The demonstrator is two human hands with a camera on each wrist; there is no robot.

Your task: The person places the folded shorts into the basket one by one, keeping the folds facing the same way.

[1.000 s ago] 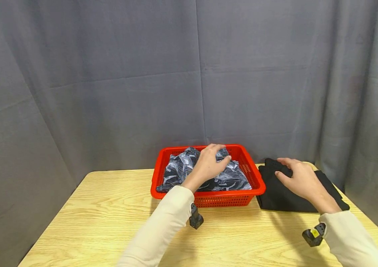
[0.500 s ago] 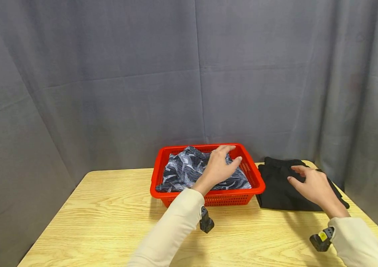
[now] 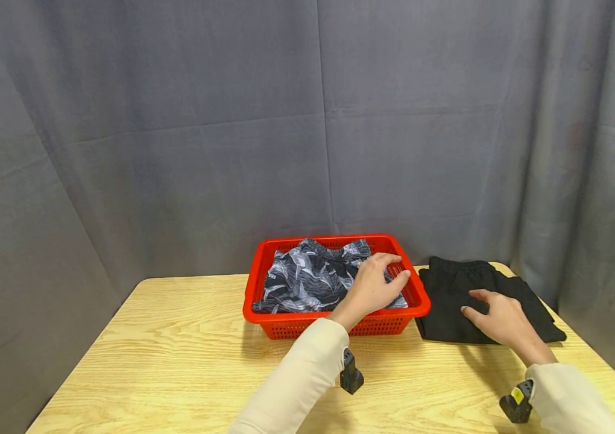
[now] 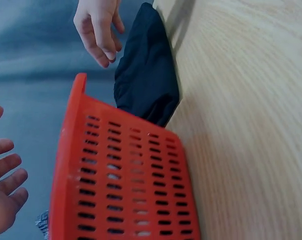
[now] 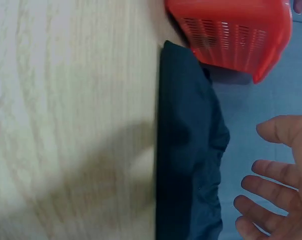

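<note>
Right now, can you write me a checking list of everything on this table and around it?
Surface: light wooden table.
Job's things: patterned cloth in a red basket; folded black garment right of it.
Clutter: nothing seen.
Hands: left hand open, over the basket's right end; right hand open, over the black garment; touch unclear.
Cables: nothing seen; small black cameras on both wrists.
Surroundings: grey curtain behind.

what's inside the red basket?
A dark garment with a pale wavy print fills the red basket. The left hand hovers over its right end. Anything beneath the cloth is hidden.
</note>
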